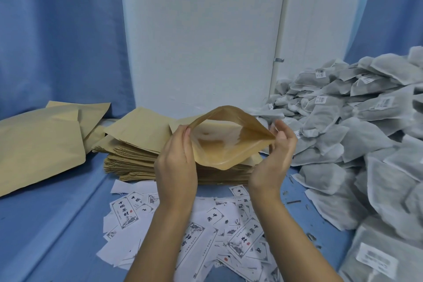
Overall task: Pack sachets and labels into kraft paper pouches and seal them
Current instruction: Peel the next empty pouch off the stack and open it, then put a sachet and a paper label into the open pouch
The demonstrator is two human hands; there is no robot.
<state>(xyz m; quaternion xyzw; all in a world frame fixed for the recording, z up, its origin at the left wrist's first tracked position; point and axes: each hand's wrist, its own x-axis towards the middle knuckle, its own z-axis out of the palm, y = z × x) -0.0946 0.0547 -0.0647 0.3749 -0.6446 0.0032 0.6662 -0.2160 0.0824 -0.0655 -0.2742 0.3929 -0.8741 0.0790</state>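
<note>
I hold a kraft paper pouch (pixel 225 142) up in front of me with its mouth spread wide; the inside looks empty. My left hand (pixel 177 160) grips the pouch's left edge. My right hand (pixel 275 155) pinches its right corner. Below my forearms lies a loose scatter of white printed labels (pixel 240 238). A big heap of grey mesh sachets (pixel 357 135) fills the right side.
A stack of flat kraft pouches (pixel 135 155) sits just behind the held pouch. More kraft pouches (pixel 41 142) lie at the left. The surface is covered in blue cloth (pixel 57 224), with a white wall and blue curtains behind.
</note>
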